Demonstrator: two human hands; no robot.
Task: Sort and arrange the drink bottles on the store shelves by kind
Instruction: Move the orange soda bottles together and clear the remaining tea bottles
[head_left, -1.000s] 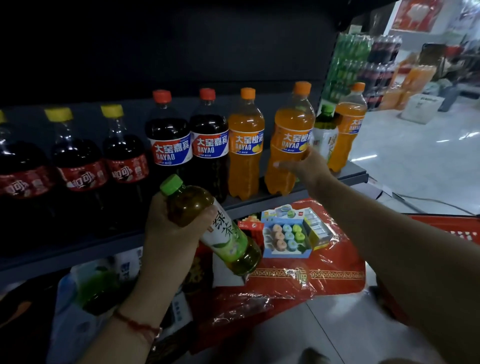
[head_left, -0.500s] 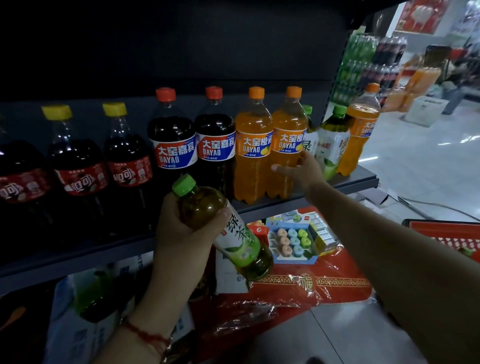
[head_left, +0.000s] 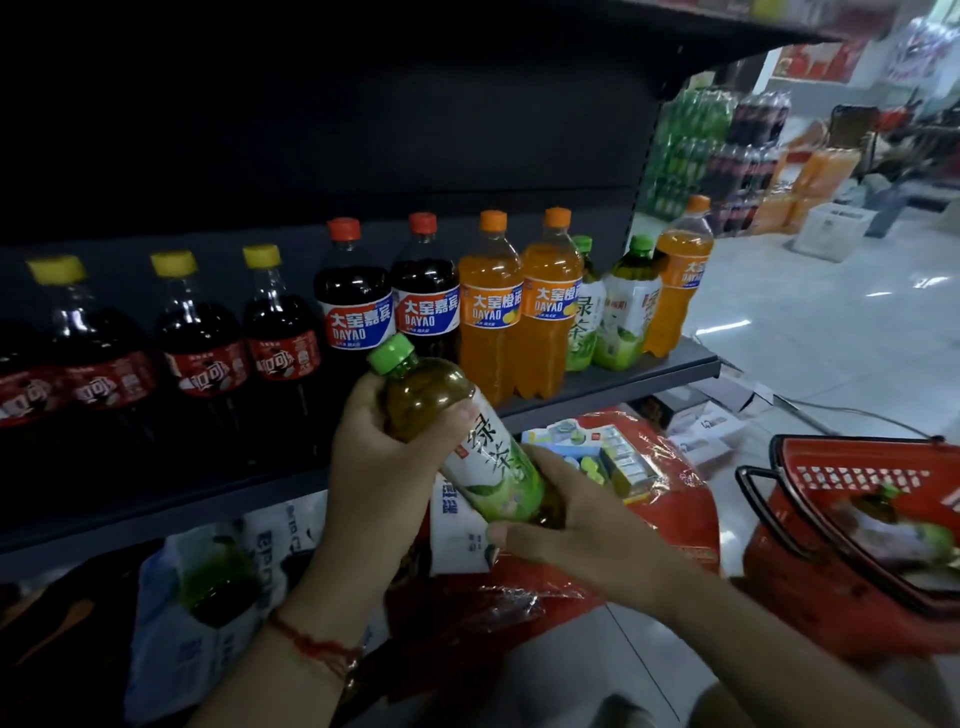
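Observation:
A green tea bottle with a green cap lies tilted in front of the shelf. My left hand grips its neck end and my right hand holds its base. On the shelf stand yellow-capped cola bottles at left, two red-capped Dayao dark sodas, two orange sodas side by side, two green tea bottles, and one more orange soda at the right end.
A red shopping basket with a green tea bottle inside sits on the floor at right. Red plastic-wrapped packs and bagged goods fill the lower shelf. Stacked drink cases stand across the aisle.
My right hand let go of the second orange soda after pushing it left against the first one, then came down onto the base of the green tea bottle. The view shifted left.

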